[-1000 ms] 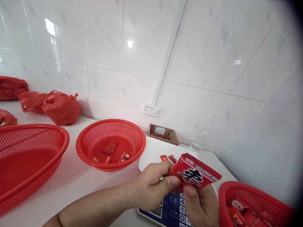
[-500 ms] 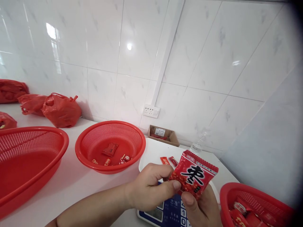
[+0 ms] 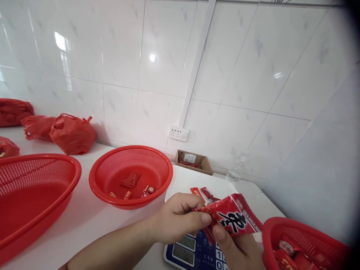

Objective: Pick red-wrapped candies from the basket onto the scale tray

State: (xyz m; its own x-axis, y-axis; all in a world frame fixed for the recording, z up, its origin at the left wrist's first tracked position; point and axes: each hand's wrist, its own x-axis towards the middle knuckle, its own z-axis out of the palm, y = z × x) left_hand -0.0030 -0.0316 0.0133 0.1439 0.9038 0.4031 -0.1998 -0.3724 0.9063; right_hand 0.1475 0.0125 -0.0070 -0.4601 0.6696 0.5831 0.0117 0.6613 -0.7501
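Between my two hands is a red snack packet (image 3: 229,215) with a large black character on its front, tilted with its crimped end to the right. My left hand (image 3: 182,217) pinches the packet's left end between thumb and fingers. From below, my right hand (image 3: 234,247) grips it with the thumb on the near side; its other fingers are mostly hidden. Under the hands stands a blue and white digital scale (image 3: 184,253), its keypad partly covered. Small red wrapped pieces (image 3: 206,193) lie on the scale's white pan (image 3: 182,176) behind my hands.
A red plastic basket (image 3: 131,150) with several small packets stands left of the scale. Another red basket (image 3: 42,157) is at far left, and one with red packets (image 3: 309,228) at right. Tied red bags (image 3: 73,133), a cardboard box (image 3: 194,161) and a clear bottle (image 3: 236,170) sit near the wall.
The packet has turned clockwise and tipped over, so its crimped end now points right instead of up. Both hands still hold it. More of the scale's display shows.
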